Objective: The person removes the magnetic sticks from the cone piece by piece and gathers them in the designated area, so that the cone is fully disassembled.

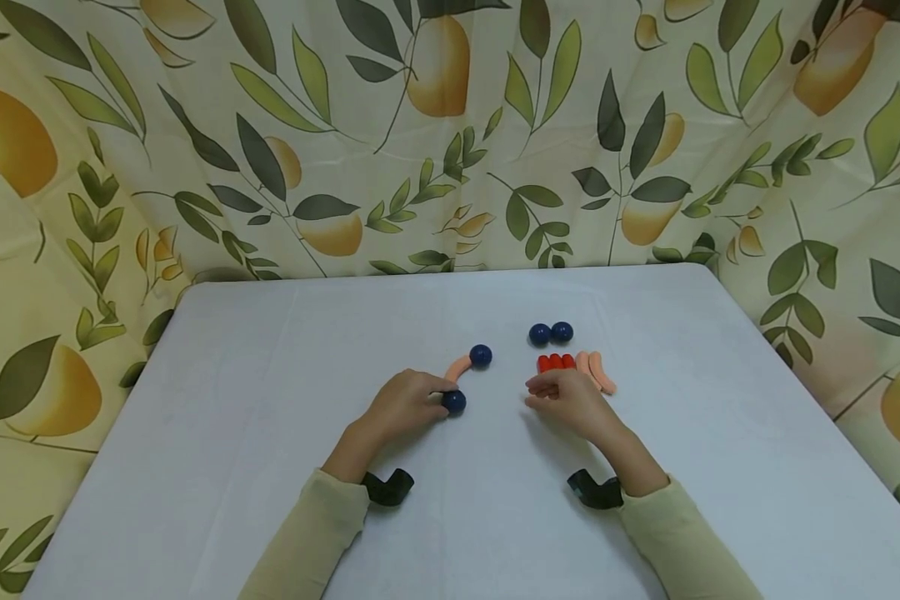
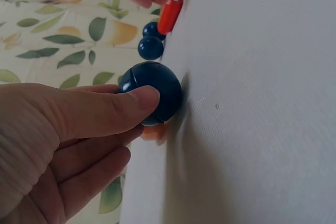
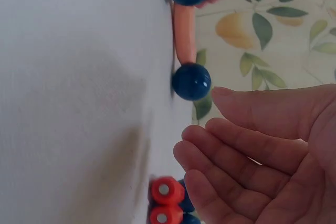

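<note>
My left hand (image 1: 403, 407) pinches a glossy dark blue ball (image 1: 454, 403) between thumb and fingers, close over the white table. From that ball a curved peach rod (image 1: 457, 367) leads to a second blue ball (image 1: 481, 357). In the left wrist view, the thumb lies across the held ball (image 2: 163, 90), which mostly covers the peach rod. My right hand (image 1: 573, 404) holds nothing, its fingers loosely bent. It hovers by several short red rods (image 1: 556, 362) and partly hides them. Round silvery ends show on the red rods (image 3: 167, 190) in the right wrist view.
Two more blue balls (image 1: 551, 333) sit side by side behind the red rods. Curved peach rods (image 1: 596, 372) lie just right of the red ones. A white cloth covers the table (image 1: 255, 375), and a fruit-patterned curtain (image 1: 435, 208) hangs behind and at both sides.
</note>
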The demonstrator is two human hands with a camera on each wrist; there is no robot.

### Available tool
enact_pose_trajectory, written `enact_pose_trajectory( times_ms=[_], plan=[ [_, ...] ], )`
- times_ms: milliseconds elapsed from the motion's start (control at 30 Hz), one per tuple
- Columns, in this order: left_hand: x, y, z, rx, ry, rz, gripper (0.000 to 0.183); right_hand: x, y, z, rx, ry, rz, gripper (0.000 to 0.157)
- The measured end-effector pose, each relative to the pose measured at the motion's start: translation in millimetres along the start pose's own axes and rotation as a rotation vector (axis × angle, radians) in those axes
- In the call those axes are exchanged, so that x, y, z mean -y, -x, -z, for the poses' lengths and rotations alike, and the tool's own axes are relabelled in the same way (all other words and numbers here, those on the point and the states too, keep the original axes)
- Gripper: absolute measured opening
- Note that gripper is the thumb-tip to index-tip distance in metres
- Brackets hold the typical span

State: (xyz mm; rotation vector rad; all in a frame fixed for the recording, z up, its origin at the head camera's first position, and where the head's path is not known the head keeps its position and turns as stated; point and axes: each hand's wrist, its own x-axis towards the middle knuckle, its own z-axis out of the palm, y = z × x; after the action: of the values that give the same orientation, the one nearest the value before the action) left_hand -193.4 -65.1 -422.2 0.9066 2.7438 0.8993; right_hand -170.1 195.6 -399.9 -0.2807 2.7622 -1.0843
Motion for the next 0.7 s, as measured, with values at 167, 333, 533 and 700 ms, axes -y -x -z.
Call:
enact_pose_trajectory(
  times_ms=[167,333,533,700],
  plan=[
    [-4.5,-0.6,-3.2,0.025,0.015,-0.002,0.028,4.3,-0.8,-11.9,0.049,0.002,-0.006,0.023],
    [-9.4,-1.3,-7.1,0.033,-0.006,-0.007,0.026,5.7,-0.9,-24.9,0.087,-0.015,0.017,0.025],
    [-16.8,-0.1,-12.4,-0.005,-0.088,-0.078,0.024,9.8,-0.8,-33.7,0.104,-0.003,0.058,0.029],
    [-24.1,-0.5,-19.9,-0.072,-0.211,-0.213,0.023,15.0,2.0,-35.6,0.088,-0.001,0.082,0.031]
  ],
)
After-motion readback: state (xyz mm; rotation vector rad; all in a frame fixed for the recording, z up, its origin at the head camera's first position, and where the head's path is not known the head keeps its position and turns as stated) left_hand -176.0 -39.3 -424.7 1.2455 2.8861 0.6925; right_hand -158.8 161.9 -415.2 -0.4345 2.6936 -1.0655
